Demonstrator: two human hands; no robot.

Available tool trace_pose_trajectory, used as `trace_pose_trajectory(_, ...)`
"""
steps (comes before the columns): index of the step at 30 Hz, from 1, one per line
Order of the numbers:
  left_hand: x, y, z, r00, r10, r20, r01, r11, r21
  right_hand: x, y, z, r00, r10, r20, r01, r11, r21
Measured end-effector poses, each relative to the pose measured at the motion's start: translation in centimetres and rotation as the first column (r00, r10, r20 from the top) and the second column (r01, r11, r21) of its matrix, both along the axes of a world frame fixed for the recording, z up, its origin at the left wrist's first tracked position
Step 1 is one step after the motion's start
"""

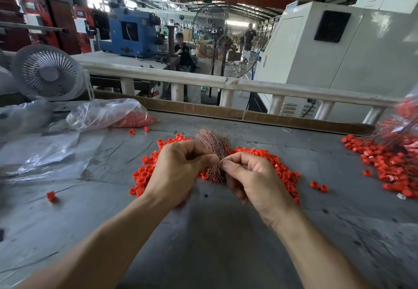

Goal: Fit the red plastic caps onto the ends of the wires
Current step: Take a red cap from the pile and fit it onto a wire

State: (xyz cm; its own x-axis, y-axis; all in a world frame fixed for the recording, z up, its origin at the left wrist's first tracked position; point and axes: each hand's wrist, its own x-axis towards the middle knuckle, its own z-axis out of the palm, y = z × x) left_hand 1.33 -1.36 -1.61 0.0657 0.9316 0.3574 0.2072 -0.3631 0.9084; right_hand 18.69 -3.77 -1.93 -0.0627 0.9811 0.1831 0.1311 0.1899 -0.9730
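A bundle of thin copper wires [212, 141] stands fanned out over the middle of the grey table. My left hand [178, 171] grips the bundle from the left, fingers curled round its lower part. My right hand [251, 180] pinches a few strands between thumb and forefinger just right of the left thumb. Loose red plastic caps [282, 171] lie heaped on the table under and around both hands. Whether a cap is in either hand is hidden.
A clear plastic bag with red caps [108, 117] lies at the back left. A second heap of capped wires [391, 162] sits at the right edge. One stray cap [51, 196] lies at the left. A white fan [47, 71] stands beyond.
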Motion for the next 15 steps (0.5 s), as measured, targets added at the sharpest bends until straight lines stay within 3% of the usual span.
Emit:
trace_pose_trajectory(9, -0.5, 0.3, 0.2, 0.999, -0.042, -0.007, 0.042, 0.999, -0.031, 0.1, 0.2, -0.3, 0.999, 0.004, 0.054, -0.007, 0.999, 0.053)
trace_pose_trajectory(12, -1.5, 0.7, 0.6, 0.997, 0.056, 0.044, -0.055, 0.998, -0.020, 0.5, 0.3, -0.2, 0.996, -0.063, 0.056, 0.060, 0.997, 0.042)
trace_pose_trajectory(15, -2.7, 1.2, 1.0, 0.973, 0.231, -0.004, -0.231, 0.972, 0.046, 0.9, 0.5, -0.4, 0.989, -0.150, 0.016, 0.149, 0.988, 0.030)
